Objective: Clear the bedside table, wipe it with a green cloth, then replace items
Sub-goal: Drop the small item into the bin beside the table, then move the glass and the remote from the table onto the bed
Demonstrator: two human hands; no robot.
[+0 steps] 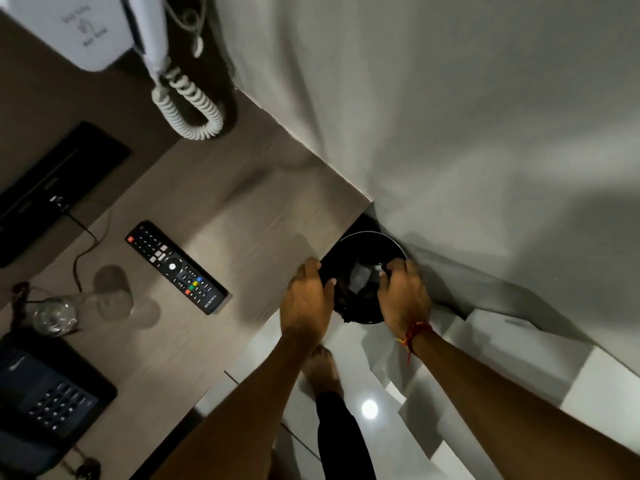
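The left hand [308,296] and the right hand [403,292] are curling around opposite sides of a round black bin [363,268], fingers hooked over its rim, probably to steady or lift it. The bin is sitting in the dark gap between the corner of the bench [242,202] and the white bed sheet [450,116], low beside the floor [346,348]. Something pale and crumpled is lying inside it, too dim to identify.

On the bench, a black remote control [176,268] is lying near the middle, a clear glass [55,315] is standing near the left edge, and a dark telephone [45,393] is resting at the near left corner, partly cut off by the frame. A white handset with a coiled cord [188,109] is hanging on the wall above. These things are not yet cleared off, so the task appears to be near its start. No green cloth is showing anywhere. A bare foot [322,372] is standing on the glossy floor below the hands. The scene is dim and blurred.
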